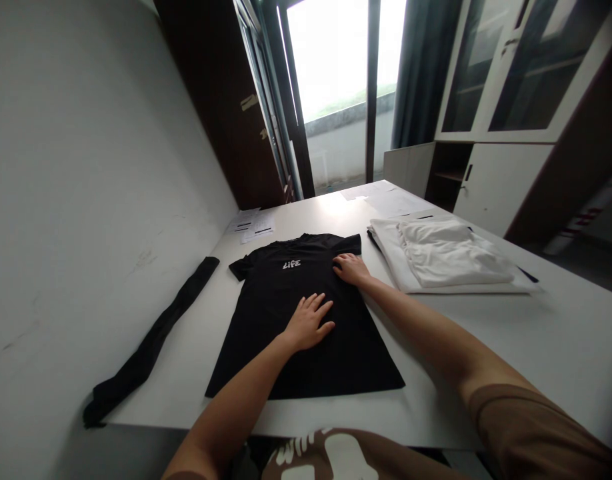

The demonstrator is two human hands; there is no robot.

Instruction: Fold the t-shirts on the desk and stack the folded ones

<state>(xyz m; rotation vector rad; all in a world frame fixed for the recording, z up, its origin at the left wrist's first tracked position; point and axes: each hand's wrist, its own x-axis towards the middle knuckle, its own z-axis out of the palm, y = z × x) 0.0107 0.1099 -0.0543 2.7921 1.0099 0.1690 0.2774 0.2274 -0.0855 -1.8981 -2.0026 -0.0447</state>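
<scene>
A black T-shirt [276,313] with small white lettering on its chest lies spread flat on the white table, collar away from me and hem toward me. My left hand [309,323] rests palm down on the middle of the shirt, fingers stretched out. Farther up, my right hand [351,269] lies on the shirt's right side just below the sleeve, its fingers extended over the cloth. Neither hand grips anything.
Folded white cloth [451,257] is stacked on the table [551,333] at the right, with dark fabric beneath. A long black rolled cloth [156,337] lies along the left wall. Papers [259,227] are at the back left, more sheets [391,200] at the far end.
</scene>
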